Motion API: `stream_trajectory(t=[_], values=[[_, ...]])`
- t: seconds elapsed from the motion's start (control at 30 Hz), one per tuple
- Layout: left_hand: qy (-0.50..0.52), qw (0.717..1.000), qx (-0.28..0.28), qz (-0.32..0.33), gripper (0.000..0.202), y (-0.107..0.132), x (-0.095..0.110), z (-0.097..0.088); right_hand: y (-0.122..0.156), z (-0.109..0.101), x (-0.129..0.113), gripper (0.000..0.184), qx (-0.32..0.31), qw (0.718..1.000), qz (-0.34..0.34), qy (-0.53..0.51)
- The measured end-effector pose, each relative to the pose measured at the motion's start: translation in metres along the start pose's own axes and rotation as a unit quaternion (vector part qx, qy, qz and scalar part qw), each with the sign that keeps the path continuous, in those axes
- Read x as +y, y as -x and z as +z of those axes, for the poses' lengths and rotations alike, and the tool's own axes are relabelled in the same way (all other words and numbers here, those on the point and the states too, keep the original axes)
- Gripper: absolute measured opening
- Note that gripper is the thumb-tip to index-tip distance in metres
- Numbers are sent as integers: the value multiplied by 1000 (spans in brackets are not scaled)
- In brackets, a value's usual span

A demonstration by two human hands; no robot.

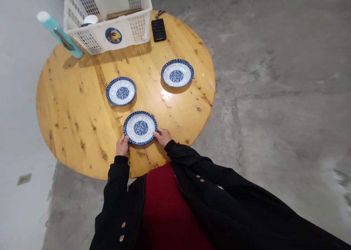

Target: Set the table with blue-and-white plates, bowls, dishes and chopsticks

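Observation:
A blue-and-white plate (140, 128) is at the near side of the round wooden table, between my two hands. My left hand (123, 145) grips its lower left rim, thumb on top. On the lower right rim, my right hand (162, 136) holds it the same way; the fingers under the rim are hidden. A second patterned plate (122, 91) lies just beyond, to the left. Farther off to the right sits a third matching plate (177, 73).
A white plastic basket (120, 30) with a white cup-like item (91, 19) inside stands at the table's far side. Left of it is a tall light-blue cylinder (60, 35), and right of it a black ridged case (158, 30). The round table (79, 133) stands near a white wall.

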State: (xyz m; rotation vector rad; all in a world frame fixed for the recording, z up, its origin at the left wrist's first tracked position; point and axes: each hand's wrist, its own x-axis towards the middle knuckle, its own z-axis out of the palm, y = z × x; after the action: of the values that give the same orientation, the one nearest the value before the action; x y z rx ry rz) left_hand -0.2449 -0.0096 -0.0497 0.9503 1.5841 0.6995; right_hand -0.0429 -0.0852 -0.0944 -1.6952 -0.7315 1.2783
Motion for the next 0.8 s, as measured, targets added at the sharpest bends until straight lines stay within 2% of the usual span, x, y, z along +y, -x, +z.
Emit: stream_trajectory(t=[0.2, 0.5, 0.57, 0.63, 0.8], values=[[-20, 1000, 8, -17, 44, -5, 3, 3, -1, -2, 1, 21, -10, 997, 27, -70], [-33, 999, 5, -2, 34, -5, 3, 6, 3, -9, -4, 26, -11, 987, 55, -154], [-31, 1000, 2, -4, 35, -3, 0, 7, 6, -20, -2, 30, 8, 979, 67, -191], [-17, 1000, 1, -4, 36, -1, -5, 8, 11, -39, 4, 34, 58, 970, 65, -228], [37, 999, -10, -21, 38, 8, -21, 5, 34, -106, 26, 33, 209, 939, 47, -271]])
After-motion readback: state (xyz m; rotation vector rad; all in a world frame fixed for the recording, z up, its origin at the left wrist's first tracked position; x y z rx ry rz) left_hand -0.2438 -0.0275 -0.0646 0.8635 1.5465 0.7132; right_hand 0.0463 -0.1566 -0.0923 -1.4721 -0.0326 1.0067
